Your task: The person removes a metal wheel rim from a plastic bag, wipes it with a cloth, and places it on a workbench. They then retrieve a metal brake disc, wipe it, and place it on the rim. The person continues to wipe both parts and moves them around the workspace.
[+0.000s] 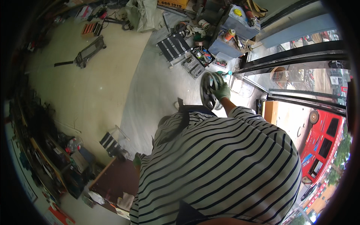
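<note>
My right hand (pixel 221 89), in a green work glove, grips a small spoked metal wheel rim (pixel 206 91) by its side. The wheel hangs upright in front of my body, above the floor, and is slightly blurred. Past it lie a grey socket tool case (pixel 193 67) and a black tray of hand tools (pixel 203 56). At my side, my gloved left hand (pixel 137 159) shows only in part next to my striped shirt, so its fingers are hard to make out. A brown-topped table (pixel 121 180) is close to that hand.
A low stool with black straps (pixel 174 47) stands ahead, beside a grey metal cabinet (pixel 227 46) bearing a can (pixel 229 35). Another strapped stool (pixel 110 144) is at left. A floor jack (pixel 89 52) rests on the tiles. Glass doors (pixel 292 56) are at right; a red van (pixel 323 143) is outside.
</note>
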`<state>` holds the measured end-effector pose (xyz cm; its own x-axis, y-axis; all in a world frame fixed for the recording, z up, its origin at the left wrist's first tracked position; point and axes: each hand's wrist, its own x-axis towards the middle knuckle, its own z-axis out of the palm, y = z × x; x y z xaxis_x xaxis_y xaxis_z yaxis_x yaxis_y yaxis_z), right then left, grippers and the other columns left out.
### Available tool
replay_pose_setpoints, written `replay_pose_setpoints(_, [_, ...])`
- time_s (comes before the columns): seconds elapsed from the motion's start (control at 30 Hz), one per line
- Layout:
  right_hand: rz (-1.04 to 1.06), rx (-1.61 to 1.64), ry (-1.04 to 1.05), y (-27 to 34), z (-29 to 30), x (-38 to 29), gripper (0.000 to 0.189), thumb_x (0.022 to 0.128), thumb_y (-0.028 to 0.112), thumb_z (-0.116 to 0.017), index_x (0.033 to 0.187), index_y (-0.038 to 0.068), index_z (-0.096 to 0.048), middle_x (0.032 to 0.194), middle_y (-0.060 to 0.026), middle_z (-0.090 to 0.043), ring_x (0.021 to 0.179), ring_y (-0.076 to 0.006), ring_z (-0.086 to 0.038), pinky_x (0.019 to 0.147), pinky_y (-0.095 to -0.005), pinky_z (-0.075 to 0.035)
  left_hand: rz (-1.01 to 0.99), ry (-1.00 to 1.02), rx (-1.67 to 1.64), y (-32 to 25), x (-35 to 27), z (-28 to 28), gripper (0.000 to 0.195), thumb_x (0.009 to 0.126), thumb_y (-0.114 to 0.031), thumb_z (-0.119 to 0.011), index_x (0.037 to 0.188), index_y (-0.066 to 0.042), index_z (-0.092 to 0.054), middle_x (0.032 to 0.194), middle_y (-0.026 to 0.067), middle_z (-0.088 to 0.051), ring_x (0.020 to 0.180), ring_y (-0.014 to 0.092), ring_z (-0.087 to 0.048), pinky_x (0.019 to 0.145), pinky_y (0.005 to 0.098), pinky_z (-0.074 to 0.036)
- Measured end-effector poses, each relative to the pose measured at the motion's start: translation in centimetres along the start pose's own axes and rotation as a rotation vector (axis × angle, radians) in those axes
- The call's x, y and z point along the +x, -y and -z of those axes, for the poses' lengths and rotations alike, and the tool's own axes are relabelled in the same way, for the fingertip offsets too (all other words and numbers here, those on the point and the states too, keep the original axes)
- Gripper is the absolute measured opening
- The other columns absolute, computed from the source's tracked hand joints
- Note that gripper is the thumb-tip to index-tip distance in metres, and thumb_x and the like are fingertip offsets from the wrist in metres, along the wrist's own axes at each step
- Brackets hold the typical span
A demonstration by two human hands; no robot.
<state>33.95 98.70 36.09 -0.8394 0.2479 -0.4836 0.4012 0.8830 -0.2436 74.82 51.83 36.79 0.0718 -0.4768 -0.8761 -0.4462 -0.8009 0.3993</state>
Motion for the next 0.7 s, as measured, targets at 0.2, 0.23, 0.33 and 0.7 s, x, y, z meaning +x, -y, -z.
replay_pose_setpoints(0.2, [0.181, 0.32, -0.183, 11.9, -2.0, 4.8, 0.101, 0.064, 0.046, -0.081, 0.139, -0.003, -0.037, 0.116, -0.0247, -0.063, 0.106, -0.0378, -0.063, 0.089, -0.0414, -0.05, 0.029, 0.03, 0.177, -10.6, 7.7, -4.2, 0.04, 0.092, -0.03, -0.062, 0.118, 0.0, -0.056, 0.102, 0.0136, -0.064, 0.083, 0.027, -0.062, 0.074, 0.0373, -0.052])
replay_pose_setpoints(0.23, [0.177, 0.259, -0.184, 13.5, -2.0, 5.8, 0.099, 0.065, 0.046, -0.08, 0.139, -0.003, -0.037, 0.115, -0.0254, -0.063, 0.105, -0.0385, -0.062, 0.088, -0.0425, -0.05, 0.022, 0.045, 0.207, -12.6, 9.1, -5.2, 0.04, 0.092, -0.03, -0.062, 0.118, 0.0, -0.056, 0.102, 0.0138, -0.064, 0.084, 0.027, -0.062, 0.075, 0.0376, -0.052])
replay_pose_setpoints(0.33, [0.142, 0.198, -0.212, 19.1, -3.0, 7.1, 0.091, 0.065, 0.045, -0.081, 0.132, -0.001, -0.042, 0.11, -0.0255, -0.064, 0.103, -0.0389, -0.063, 0.087, -0.0431, -0.051, -0.028, 0.098, 0.34, -20.2, 13.8, -8.6, 0.043, 0.092, -0.03, -0.062, 0.12, 0.001, -0.056, 0.103, 0.0141, -0.064, 0.085, 0.027, -0.062, 0.078, 0.0383, -0.051])
replay_pose_setpoints(0.7, [0.08, 0.097, -0.045, 31.8, -1.3, 9.6, 0.077, 0.065, 0.039, -0.076, 0.13, 0.012, -0.046, 0.127, -0.0108, -0.053, 0.116, -0.0305, -0.053, 0.096, -0.0401, -0.044, -0.283, 0.246, 0.203, -48.4, 15.6, -24.7, 0.036, 0.092, -0.025, -0.059, 0.118, 0.0, -0.056, 0.109, 0.0147, -0.062, 0.083, 0.027, -0.063, 0.078, 0.0376, -0.054])
